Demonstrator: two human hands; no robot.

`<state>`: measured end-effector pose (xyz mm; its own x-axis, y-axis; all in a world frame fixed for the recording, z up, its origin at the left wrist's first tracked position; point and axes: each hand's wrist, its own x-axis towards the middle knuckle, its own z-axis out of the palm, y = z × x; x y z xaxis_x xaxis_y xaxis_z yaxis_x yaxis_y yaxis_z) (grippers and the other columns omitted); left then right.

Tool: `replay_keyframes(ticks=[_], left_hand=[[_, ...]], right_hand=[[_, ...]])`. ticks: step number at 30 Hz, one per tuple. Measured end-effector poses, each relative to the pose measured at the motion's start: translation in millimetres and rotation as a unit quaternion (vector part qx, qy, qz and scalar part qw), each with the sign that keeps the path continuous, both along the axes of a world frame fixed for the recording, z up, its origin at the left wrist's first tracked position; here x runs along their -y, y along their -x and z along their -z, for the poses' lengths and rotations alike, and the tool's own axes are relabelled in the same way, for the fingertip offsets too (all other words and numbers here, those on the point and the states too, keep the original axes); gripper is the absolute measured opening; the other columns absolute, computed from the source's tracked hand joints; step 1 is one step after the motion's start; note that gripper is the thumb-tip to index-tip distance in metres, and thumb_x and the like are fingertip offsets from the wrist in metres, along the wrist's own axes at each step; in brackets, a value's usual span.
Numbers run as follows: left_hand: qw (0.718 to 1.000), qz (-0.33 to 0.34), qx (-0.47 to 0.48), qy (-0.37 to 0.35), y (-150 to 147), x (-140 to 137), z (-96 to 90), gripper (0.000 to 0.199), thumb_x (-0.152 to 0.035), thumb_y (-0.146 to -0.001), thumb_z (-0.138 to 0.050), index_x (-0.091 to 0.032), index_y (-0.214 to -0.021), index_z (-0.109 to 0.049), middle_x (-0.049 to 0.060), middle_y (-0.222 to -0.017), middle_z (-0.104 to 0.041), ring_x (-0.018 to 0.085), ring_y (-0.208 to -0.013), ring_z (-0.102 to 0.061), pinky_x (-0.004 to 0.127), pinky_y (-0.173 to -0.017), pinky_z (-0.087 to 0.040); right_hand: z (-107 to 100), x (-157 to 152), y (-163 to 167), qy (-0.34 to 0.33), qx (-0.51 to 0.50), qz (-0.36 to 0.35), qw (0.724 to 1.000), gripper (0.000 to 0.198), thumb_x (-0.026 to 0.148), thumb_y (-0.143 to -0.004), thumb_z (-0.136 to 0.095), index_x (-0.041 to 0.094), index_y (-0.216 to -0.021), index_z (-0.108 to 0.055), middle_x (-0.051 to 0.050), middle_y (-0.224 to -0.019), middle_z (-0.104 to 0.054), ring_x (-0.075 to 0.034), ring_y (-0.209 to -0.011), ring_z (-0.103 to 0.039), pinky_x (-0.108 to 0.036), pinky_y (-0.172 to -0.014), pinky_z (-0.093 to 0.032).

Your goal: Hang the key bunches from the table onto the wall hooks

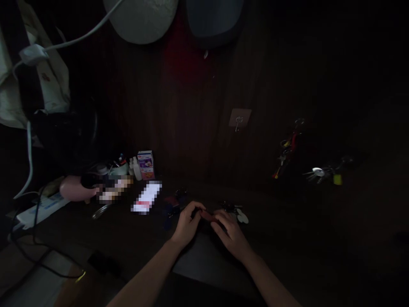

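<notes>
Low in the middle of the dim head view, my left hand and my right hand meet over a dark wooden surface. Between their fingertips is a small dark reddish object; its kind is too dark to make out. Both hands have their fingers closed on it from either side. Beyond my right hand lies a bunch of keys with a pale rounded tag. Left of my left hand sit some dark blue and reddish items, hard to tell apart in the shadow.
A blurred lit rectangle, small boxes, white bottles and a pink hair dryer stand to the left. Cables trail there. Keys hang from wall hooks at right, and a bare hook is mid-wall.
</notes>
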<state>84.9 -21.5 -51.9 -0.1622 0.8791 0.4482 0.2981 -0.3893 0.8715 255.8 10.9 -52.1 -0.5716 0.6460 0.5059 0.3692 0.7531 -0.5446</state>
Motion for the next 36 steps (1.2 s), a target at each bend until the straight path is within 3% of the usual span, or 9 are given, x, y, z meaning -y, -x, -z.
replay_keyframes(ticks=[4, 7, 11, 15, 20, 24, 29, 33, 36], left_hand=[[1.000, -0.015, 0.024, 0.005, 1, -4, 4.2, 0.020, -0.018, -0.082, -0.048, -0.021, -0.099, -0.058, 0.003, -0.095, -0.064, 0.016, -0.092, -0.061, 0.029, -0.085, -0.046], [0.995, -0.045, 0.082, 0.030, 2, -11, 10.6, 0.026, -0.024, -0.084, -0.048, -0.021, -0.110, -0.050, 0.004, -0.097, -0.063, 0.016, -0.085, -0.063, 0.029, -0.077, -0.050], [0.991, -0.058, 0.103, 0.057, 6, -17, 18.2, 0.026, -0.027, -0.083, -0.049, -0.020, -0.107, -0.049, 0.004, -0.092, -0.062, 0.013, -0.071, -0.063, 0.029, -0.070, -0.052], [0.994, -0.044, 0.082, 0.061, 7, -19, 21.5, 0.025, -0.031, -0.081, -0.051, -0.020, -0.104, -0.052, 0.004, -0.090, -0.062, 0.015, -0.070, -0.064, 0.030, -0.069, -0.052], [0.993, -0.046, 0.074, 0.074, 7, -20, 21.6, 0.026, -0.034, -0.079, -0.053, -0.020, -0.100, -0.054, 0.003, -0.088, -0.064, 0.016, -0.069, -0.065, 0.032, -0.068, -0.053], [0.993, -0.049, 0.063, 0.081, 7, -20, 20.9, 0.027, -0.038, -0.077, -0.054, -0.020, -0.097, -0.057, 0.003, -0.086, -0.065, 0.017, -0.071, -0.066, 0.032, -0.068, -0.054], [0.994, -0.041, 0.027, 0.095, 7, -17, 18.5, 0.027, -0.041, -0.078, -0.053, -0.020, -0.093, -0.059, 0.003, -0.084, -0.067, 0.019, -0.075, -0.066, 0.033, -0.071, -0.053], [0.994, -0.038, 0.012, 0.100, 6, -17, 16.8, 0.026, -0.041, -0.079, -0.052, -0.020, -0.093, -0.060, 0.003, -0.085, -0.067, 0.021, -0.082, -0.066, 0.033, -0.073, -0.053], [0.993, -0.037, 0.009, 0.108, 6, -17, 17.0, 0.025, -0.041, -0.078, -0.053, -0.020, -0.091, -0.061, 0.003, -0.085, -0.068, 0.020, -0.079, -0.066, 0.032, -0.072, -0.053]], right_hand=[[2, -3, -1, 0.020, -0.052, 0.011, 0.998, 0.022, 0.031, -0.090, -0.045, 0.024, -0.097, -0.065, -0.006, -0.097, -0.063, -0.020, -0.092, -0.060, -0.034, -0.080, -0.048], [0, -8, -5, 0.043, -0.107, 0.049, 0.992, 0.023, 0.034, -0.089, -0.047, 0.026, -0.098, -0.067, -0.005, -0.095, -0.063, -0.020, -0.092, -0.060, -0.035, -0.081, -0.048], [-10, -16, -16, 0.088, -0.211, 0.112, 0.967, 0.025, 0.039, -0.087, -0.051, 0.024, -0.093, -0.069, -0.007, -0.096, -0.064, -0.020, -0.089, -0.061, -0.032, -0.077, -0.049], [-27, -23, -31, 0.103, -0.294, 0.157, 0.937, 0.027, 0.043, -0.083, -0.055, 0.021, -0.091, -0.069, -0.008, -0.099, -0.064, -0.021, -0.087, -0.062, -0.031, -0.071, -0.051], [-48, -33, -55, 0.049, -0.331, 0.190, 0.923, 0.028, 0.042, -0.086, -0.052, 0.020, -0.090, -0.069, -0.007, -0.098, -0.063, -0.019, -0.085, -0.062, -0.032, -0.073, -0.051], [-66, -48, -77, -0.027, -0.312, 0.259, 0.914, 0.031, 0.043, -0.086, -0.050, 0.020, -0.091, -0.069, -0.006, -0.093, -0.060, -0.017, -0.080, -0.059, -0.031, -0.071, -0.048], [-97, -73, -100, -0.132, -0.297, 0.363, 0.874, 0.033, 0.045, -0.084, -0.050, 0.018, -0.081, -0.069, -0.005, -0.085, -0.055, -0.018, -0.077, -0.055, -0.032, -0.072, -0.047], [-125, -96, -114, -0.209, -0.268, 0.403, 0.850, 0.033, 0.044, -0.084, -0.048, 0.019, -0.082, -0.070, -0.006, -0.086, -0.053, -0.019, -0.082, -0.054, -0.034, -0.078, -0.046], [-144, -114, -123, -0.230, -0.247, 0.419, 0.843, 0.032, 0.042, -0.084, -0.048, 0.018, -0.085, -0.070, -0.006, -0.087, -0.052, -0.019, -0.083, -0.054, -0.035, -0.078, -0.046]])
